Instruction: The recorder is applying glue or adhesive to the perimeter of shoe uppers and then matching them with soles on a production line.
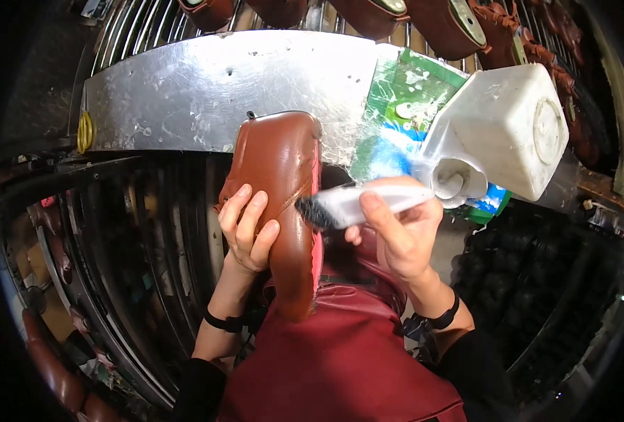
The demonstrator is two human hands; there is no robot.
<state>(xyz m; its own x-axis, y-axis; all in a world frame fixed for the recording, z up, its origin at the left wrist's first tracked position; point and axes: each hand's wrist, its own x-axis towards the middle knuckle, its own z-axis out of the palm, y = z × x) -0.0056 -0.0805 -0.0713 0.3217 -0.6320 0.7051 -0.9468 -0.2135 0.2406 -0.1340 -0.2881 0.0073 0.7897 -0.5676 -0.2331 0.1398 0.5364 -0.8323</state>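
Observation:
A brown leather shoe [280,158] hangs in front of me, one end at the metal bench's edge and the other over my dark red apron [340,359]. My left hand [247,228] is closed on its left side, fingertips pressed to the leather. Along the shoe's right edge runs a bright pink strip [317,253]. My right hand [407,235] grips the whitish handle of a brush [357,204], slightly blurred. Its dark bristles meet the shoe's right edge, by the pink strip. The underside of the shoe is mostly turned out of sight.
On the metal bench [206,77], a white plastic container [519,126] lies tipped at the right, its cut mouth towards me, over a green and blue sheet [410,91]. Yellow-handled scissors [85,132] hang at the left end. More brown shoes [445,27] stand on the rack beyond.

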